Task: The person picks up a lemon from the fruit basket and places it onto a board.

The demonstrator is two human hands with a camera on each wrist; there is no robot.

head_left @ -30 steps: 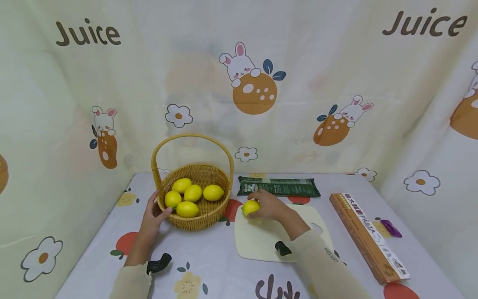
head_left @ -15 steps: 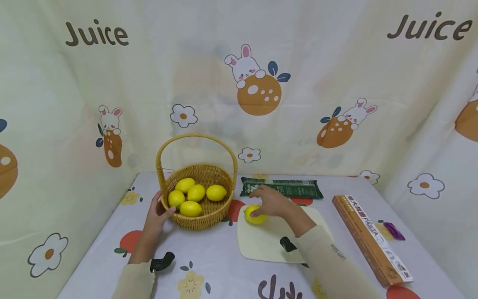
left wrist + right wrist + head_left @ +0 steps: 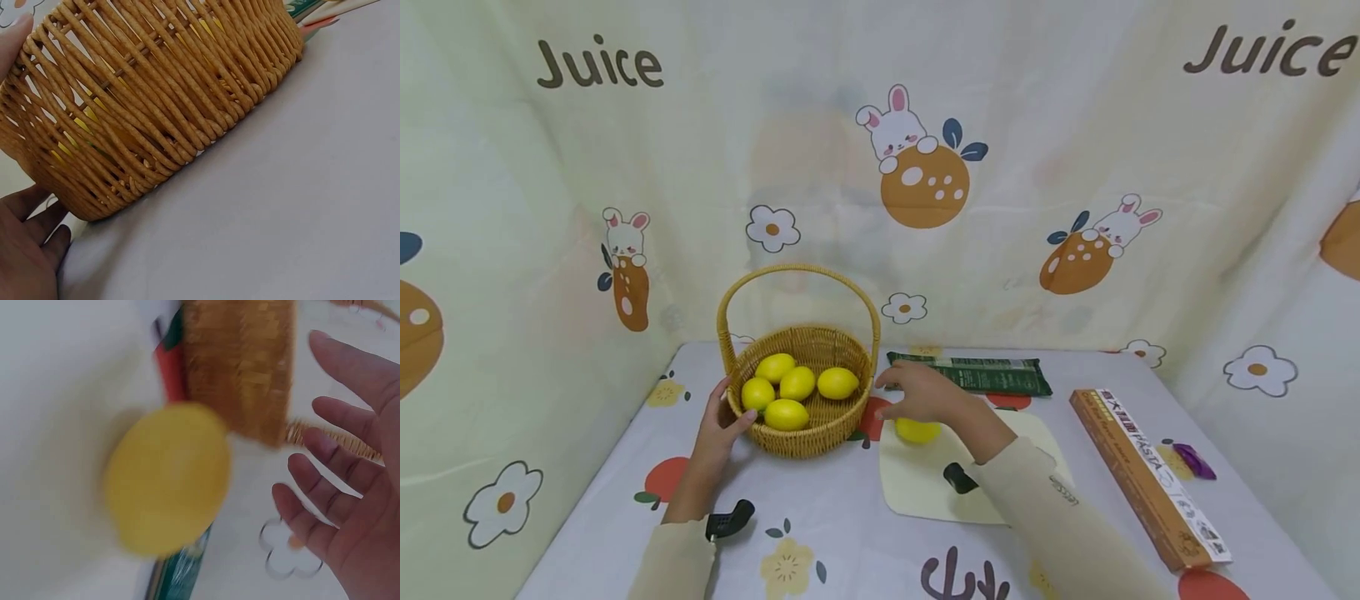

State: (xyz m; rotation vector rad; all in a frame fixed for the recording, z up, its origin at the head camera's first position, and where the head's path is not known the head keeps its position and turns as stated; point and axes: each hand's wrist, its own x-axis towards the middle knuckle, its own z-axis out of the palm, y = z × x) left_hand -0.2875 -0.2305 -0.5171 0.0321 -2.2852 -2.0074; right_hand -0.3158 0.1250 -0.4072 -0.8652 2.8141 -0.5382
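Observation:
A wicker basket (image 3: 808, 444) with a tall handle stands on the table at centre left, several yellow lemons (image 3: 796, 383) inside. My left hand (image 3: 713, 437) holds its left side, thumb at the rim and fingers against the outer wall; the left wrist view shows bent fingers (image 3: 47, 228) low on the weave. A single lemon (image 3: 917, 432) lies on the cream cutting board (image 3: 925, 492) to the right. Over it hovers my right hand (image 3: 928, 396), fingers spread toward the basket and holding nothing. In the right wrist view a gap separates that lemon (image 3: 169, 481) from the fingers.
Behind the board lies a green packet (image 3: 992, 377). A long brown-and-white pasta box (image 3: 1150, 479) sits at the right, with a small purple packet (image 3: 1193, 461) beside it. A printed curtain (image 3: 820, 150) closes off the back and sides.
My right hand has let go of the lemon on the board, spread its fingers and moved up and left toward the basket. My left hand stays at the basket.

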